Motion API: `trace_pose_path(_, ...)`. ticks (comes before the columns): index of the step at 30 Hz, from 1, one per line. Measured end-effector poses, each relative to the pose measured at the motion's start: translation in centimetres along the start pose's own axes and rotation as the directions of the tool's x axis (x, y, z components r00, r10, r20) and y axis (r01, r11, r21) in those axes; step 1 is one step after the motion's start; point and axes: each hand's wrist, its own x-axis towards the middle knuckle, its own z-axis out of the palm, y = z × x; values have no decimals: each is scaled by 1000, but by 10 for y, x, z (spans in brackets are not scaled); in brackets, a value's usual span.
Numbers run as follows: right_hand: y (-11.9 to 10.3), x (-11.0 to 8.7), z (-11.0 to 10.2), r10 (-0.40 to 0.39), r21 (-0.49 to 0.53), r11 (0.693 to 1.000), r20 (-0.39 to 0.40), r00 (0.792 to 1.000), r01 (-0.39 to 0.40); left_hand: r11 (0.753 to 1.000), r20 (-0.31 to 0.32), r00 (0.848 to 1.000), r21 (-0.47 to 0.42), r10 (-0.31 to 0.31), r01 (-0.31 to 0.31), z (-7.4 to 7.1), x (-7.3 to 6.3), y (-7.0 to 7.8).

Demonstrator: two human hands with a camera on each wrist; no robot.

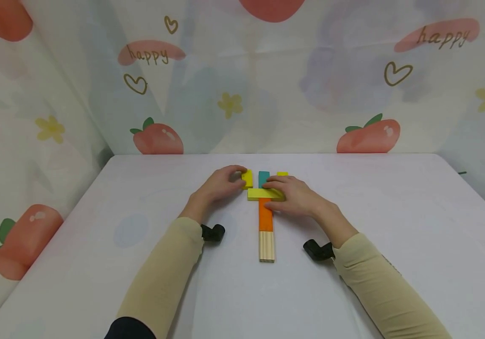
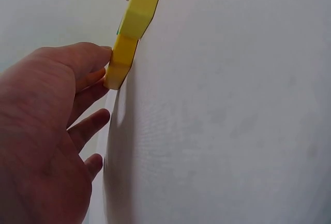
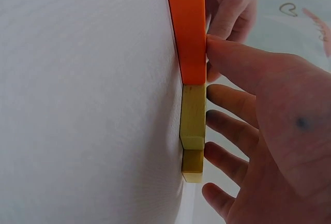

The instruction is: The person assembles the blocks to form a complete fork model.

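Note:
My left hand pinches a yellow block between thumb and fingers, at the left end of a pale yellow crossbar block. In the left wrist view, thumb and fingertips touch that yellow block. With fingers spread, my right hand rests over the crossbar's right part, its thumb against the orange block. Behind the crossbar lie a teal block and, partly hidden by the right hand, a second yellow block. A plain wooden ridged piece continues the line below the orange block.
All blocks lie flat on a white-covered table. A patterned cloth backdrop rises behind the table's far edge, with another along the left side. Black wrist cameras are strapped to both wrists.

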Motion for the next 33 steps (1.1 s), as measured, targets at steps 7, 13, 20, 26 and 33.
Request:
trace_pose_path(7, 1, 1, 2, -6, -2, 1000, 0, 1000, 6, 1000, 3, 1000, 8, 21, -21, 0, -1, 0)
trace_pose_path(13, 1, 0, 1, -7, -3, 1000, -1, 1000, 7, 999, 11, 999, 21, 33, -34, 0, 0, -1)
trace_pose_path(20, 1, 0, 1, -10, -6, 1000, -9, 1000, 10, 998, 10, 998, 24, 64, -64, -2, 0, 0)
trace_pose_path(26, 2, 1, 1, -5, -3, 1000, -6, 1000, 5, 998, 18, 998, 18, 56, -56, -2, -1, 0)
trace_pose_path(33, 1, 0, 0, -4, -5, 1000, -2, 1000, 4, 999, 26, 999, 11, 43, -43, -1, -1, 1)
